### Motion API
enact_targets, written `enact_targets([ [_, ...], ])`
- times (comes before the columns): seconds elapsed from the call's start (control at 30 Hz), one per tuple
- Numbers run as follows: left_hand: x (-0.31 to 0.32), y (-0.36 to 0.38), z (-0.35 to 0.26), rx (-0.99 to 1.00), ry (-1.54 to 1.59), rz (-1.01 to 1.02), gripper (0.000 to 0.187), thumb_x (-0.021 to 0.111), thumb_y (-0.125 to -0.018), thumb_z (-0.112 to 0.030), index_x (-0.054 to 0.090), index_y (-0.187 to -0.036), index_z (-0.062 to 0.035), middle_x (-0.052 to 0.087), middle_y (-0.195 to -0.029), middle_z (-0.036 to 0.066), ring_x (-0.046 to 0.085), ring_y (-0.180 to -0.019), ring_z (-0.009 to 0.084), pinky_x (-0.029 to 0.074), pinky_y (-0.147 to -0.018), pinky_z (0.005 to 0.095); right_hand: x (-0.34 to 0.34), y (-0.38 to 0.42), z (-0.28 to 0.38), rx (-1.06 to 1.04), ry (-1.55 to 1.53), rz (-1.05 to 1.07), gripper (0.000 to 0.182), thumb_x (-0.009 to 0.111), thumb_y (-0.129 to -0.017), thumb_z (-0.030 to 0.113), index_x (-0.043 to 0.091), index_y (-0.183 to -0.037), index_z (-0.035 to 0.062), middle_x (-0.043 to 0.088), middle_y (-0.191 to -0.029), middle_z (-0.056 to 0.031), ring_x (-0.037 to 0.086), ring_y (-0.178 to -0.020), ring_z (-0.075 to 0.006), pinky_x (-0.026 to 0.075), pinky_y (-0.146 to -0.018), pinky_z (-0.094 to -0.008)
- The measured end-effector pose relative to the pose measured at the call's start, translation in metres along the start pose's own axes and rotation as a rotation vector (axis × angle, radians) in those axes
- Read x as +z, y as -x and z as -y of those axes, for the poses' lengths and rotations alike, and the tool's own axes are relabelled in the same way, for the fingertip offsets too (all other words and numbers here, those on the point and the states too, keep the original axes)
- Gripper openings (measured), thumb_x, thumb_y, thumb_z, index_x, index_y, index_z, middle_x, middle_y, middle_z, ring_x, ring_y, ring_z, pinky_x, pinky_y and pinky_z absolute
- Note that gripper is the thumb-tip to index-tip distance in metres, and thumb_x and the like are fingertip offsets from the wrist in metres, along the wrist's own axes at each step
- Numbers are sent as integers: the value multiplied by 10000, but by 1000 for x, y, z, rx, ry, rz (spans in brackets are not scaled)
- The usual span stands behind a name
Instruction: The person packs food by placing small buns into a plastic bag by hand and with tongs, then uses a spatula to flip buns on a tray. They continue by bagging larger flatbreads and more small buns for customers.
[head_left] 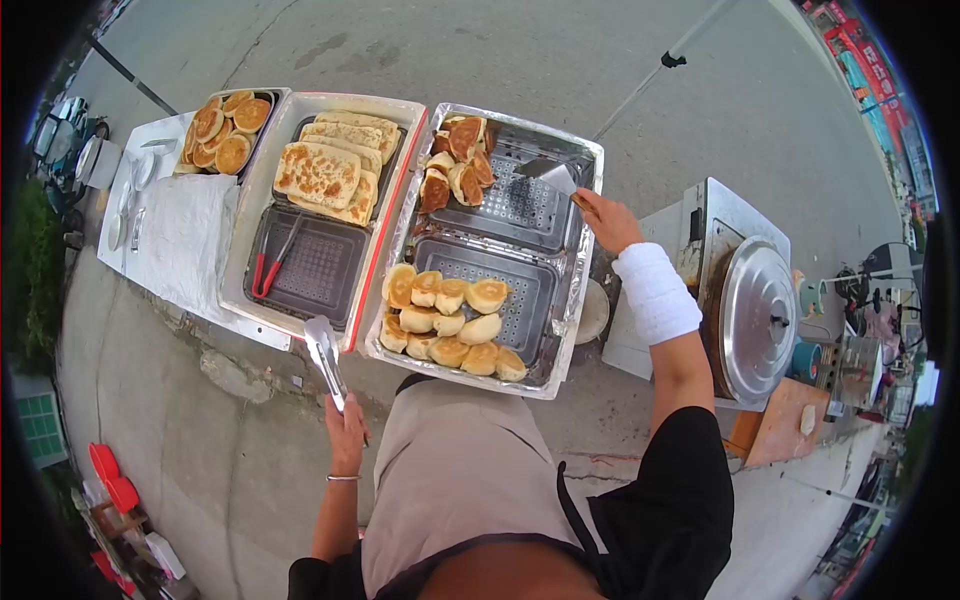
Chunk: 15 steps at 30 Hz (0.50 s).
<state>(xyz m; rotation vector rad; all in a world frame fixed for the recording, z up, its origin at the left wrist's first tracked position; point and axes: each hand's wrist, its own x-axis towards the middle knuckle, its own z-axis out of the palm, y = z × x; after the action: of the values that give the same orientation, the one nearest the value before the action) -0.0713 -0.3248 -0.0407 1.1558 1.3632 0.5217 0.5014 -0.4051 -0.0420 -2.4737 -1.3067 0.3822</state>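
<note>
My right hand (610,220) is closed round the handle of a metal spatula (553,177), whose blade reaches over the upper perforated tray (530,215). Browned buns (466,140) are heaped at that tray's left end. In the lower tray (520,330) of the same foil-lined box (594,215), several pale golden buns (449,294) lie in rows. Down by the near left corner of this box, my left hand (346,432) grips metal tongs (324,350). The tips of the tongs point away from me, with nothing visible between them.
Left of the foil-lined box, a second box (412,110) holds flatbreads (318,172) and red-handled tongs (277,262). Round cakes (233,154) fill a tray farther left, beside a white cloth (183,230). A large lidded pan (758,320) stands at right. Thin poles (655,72) rise beyond the boxes.
</note>
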Motion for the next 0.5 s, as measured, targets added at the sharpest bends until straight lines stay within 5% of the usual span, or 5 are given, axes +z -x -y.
enact_targets([
  [0.27,42,26,3,-129,73,-89,288,436,-1026,-300,471,-1121,-30,419,-644,-16,406,-455,65,369,-383,240,5,-85,28,18,175,103,341,506,-932,224,599,-1260,240,696,-1042,-163,666,-933,-396,534,-816,-507],
  [0.5,50,-5,-3,-128,110,-8,300,419,-1029,-340,461,-1130,-61,443,-687,-8,421,-488,70,379,-400,238,-56,32,-5,-46,293,308,358,513,-926,199,609,-1270,217,703,-946,-178,666,-842,-417,528,-759,-523],
])
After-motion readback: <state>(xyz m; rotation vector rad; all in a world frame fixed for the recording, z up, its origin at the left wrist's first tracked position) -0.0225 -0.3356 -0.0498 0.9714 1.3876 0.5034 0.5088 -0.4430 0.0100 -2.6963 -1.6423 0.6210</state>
